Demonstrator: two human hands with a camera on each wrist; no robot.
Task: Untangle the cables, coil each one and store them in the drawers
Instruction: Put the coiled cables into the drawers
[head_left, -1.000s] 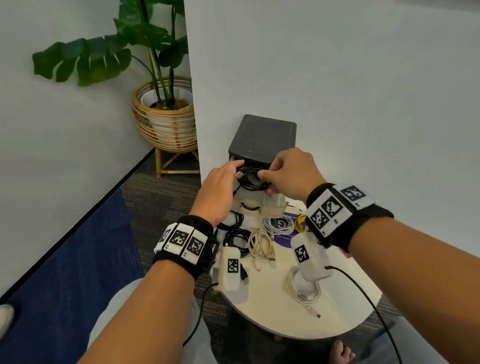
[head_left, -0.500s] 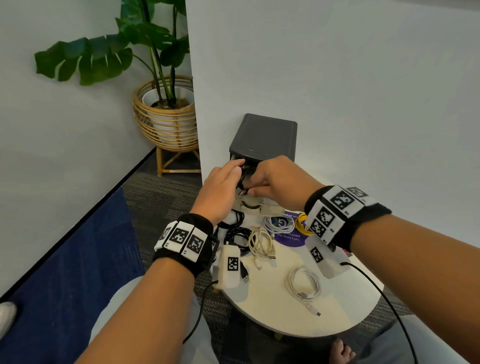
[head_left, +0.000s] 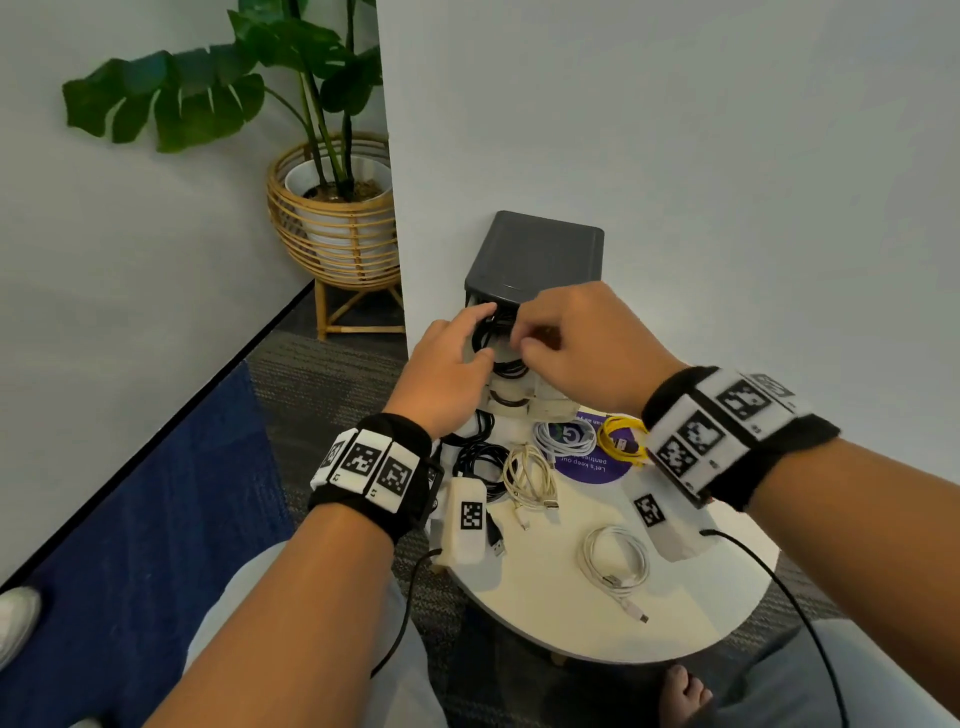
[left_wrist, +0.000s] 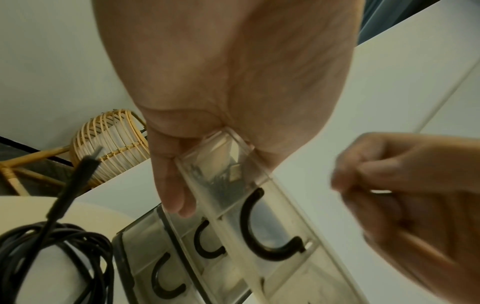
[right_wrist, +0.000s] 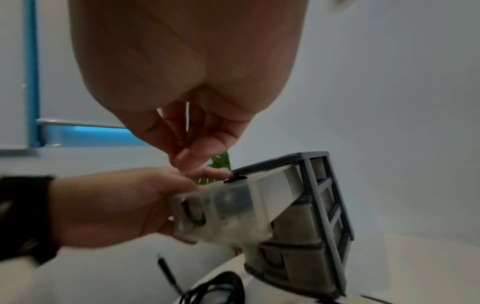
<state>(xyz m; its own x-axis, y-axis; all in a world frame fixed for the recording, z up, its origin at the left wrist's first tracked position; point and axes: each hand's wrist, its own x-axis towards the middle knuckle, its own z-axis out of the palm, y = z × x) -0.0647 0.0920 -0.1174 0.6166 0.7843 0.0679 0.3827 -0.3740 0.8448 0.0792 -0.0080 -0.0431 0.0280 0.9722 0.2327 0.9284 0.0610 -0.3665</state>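
A round pale surface (head_left: 545, 597) is set against a white wall, with a small drawer unit (head_left: 535, 254) at its back. The top drawer (right_wrist: 233, 205) is gripped at its front by the left hand (head_left: 447, 374), fingers curled round it. The right hand (head_left: 576, 343) is clenched above the black cable (head_left: 493, 343) lying coiled in that drawer; whether the cable is pinched cannot be told. Loops are best tucked fully below the rim before closing. More coiled cables (head_left: 530, 473) are left waiting beside the unit.

White walls (head_left: 675, 130), blue carpet (head_left: 130, 519), potted plant (head_left: 332, 171).
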